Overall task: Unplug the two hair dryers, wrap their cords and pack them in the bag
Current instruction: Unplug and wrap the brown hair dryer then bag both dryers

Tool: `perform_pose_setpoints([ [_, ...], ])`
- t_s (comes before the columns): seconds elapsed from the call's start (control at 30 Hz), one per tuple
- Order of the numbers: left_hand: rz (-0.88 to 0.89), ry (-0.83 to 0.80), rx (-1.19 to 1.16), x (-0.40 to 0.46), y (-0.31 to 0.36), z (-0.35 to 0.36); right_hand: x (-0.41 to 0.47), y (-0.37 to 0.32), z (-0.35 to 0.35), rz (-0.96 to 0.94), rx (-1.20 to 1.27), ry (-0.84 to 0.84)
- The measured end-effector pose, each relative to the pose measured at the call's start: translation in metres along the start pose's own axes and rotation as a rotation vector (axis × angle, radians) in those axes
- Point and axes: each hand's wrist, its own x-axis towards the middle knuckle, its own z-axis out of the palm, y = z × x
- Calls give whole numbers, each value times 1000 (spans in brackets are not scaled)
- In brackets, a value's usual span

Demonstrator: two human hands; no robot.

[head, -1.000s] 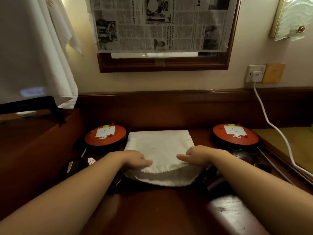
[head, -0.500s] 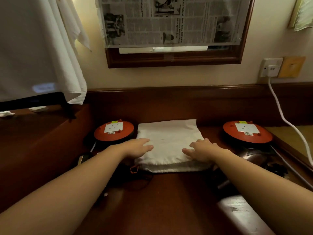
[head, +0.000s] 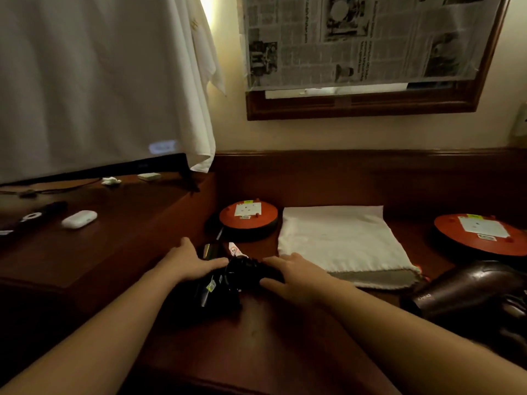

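Observation:
A black hair dryer [head: 221, 286] with its cord lies on the dark wooden desk, just left of the flat white cloth bag [head: 339, 238]. My left hand [head: 188, 263] rests its straight fingers on the dryer's left side. From the right, my right hand [head: 291, 276] holds the same dryer between fingers and thumb. A second, brown hair dryer [head: 467, 289] lies at the right, near the bag's open end. Its cord is hidden in the dark.
Two orange round cord reels with sockets stand behind, one left of the bag [head: 248, 216] and one at the right edge [head: 479, 232]. A raised shelf at the left carries a white earbud case [head: 79, 219], a remote and a cloth-covered screen.
Both hands left the white bag and moved left onto the black hair dryer. The view swung left and down, so the wall socket is now out of frame.

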Motion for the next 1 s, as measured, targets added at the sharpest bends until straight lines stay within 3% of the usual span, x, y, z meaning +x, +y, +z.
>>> perform_pose_setpoints([
  [0.07,-13,-86,-157,4,-10,10,8,-8,9,21,-68,19],
  [0.23,31,-128,-428,0,-24,12,11,-15,15,40,-62,59],
  [0.5,185,-108,-486,-11,-9,-34,-2,-34,-16,11,243,146],
  [0.67,297,-100,-426,-15,28,-54,-17,-35,-53,68,1,187],
  [0.8,407,-181,-414,-23,72,-44,-34,-21,-66,102,173,172],
  [1.0,533,-257,-318,-29,133,6,-73,32,-66,263,329,323],
])
